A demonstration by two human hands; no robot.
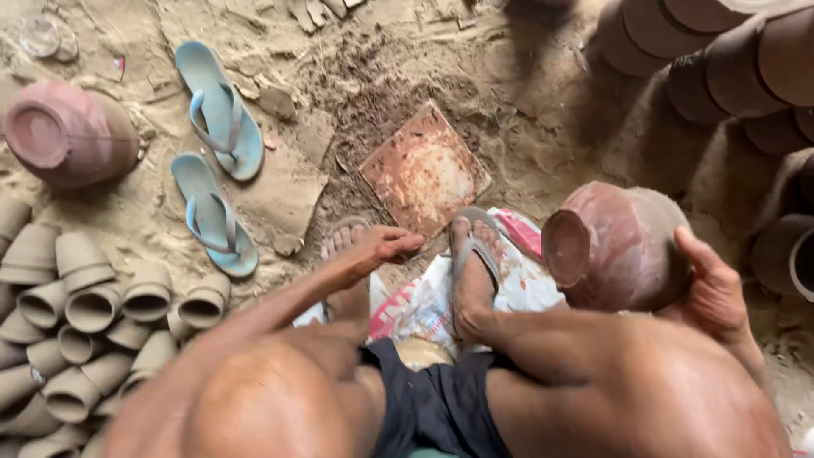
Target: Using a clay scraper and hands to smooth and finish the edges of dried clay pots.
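I'm squatting on sandy ground, looking down past my knees. My right hand (710,287) is cupping the reddish-brown clay pot (615,246) from its far right side, fingers spread wide over the round wall and thumb lying along the top edge; the pot is lying on its side just right of my right foot, its mouth facing left toward my feet. My left hand (383,246) is reaching down in front of my left foot (343,246), fingers stretched out loosely and mostly open, gripping nothing that I can see; its fingertips are hovering near the edge of the square rusty-red slab (424,170) lying flat on the dirt just ahead of my toes. Both feet are in grey sandals, and my right foot (475,267) is resting on a white and pink printed sack (517,284) spread under me. A pair of light blue flip-flops (216,153) is lying well off to the left on the sand. A second reddish pot (68,131) is sitting on its side at the far left. A heap of small unfired grey clay cups (85,331) is piling up at lower left. Dark stacked pots (729,59) are filling the upper right corner.
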